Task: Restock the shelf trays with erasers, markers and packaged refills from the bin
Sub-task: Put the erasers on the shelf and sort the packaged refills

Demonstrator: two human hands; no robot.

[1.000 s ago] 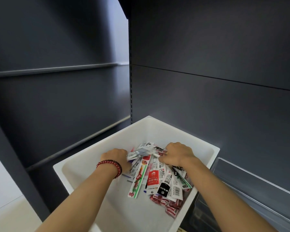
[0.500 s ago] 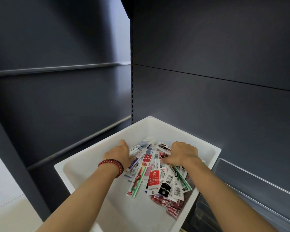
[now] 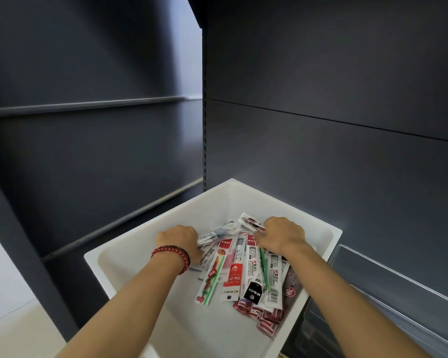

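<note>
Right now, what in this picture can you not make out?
Head view:
- Fingers of the left hand and right hand: hidden under the backs of the hands, so their grip on the packets is unclear.
- Lower packets: buried under the pile in the bin.
- Small print on the packets: too small to read.
- Clear tray: cut off by the right edge, so its contents are unclear.

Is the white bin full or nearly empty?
Partly filled: the white bin holds one pile of packets toward its right side; bare floor shows at its left.
</note>
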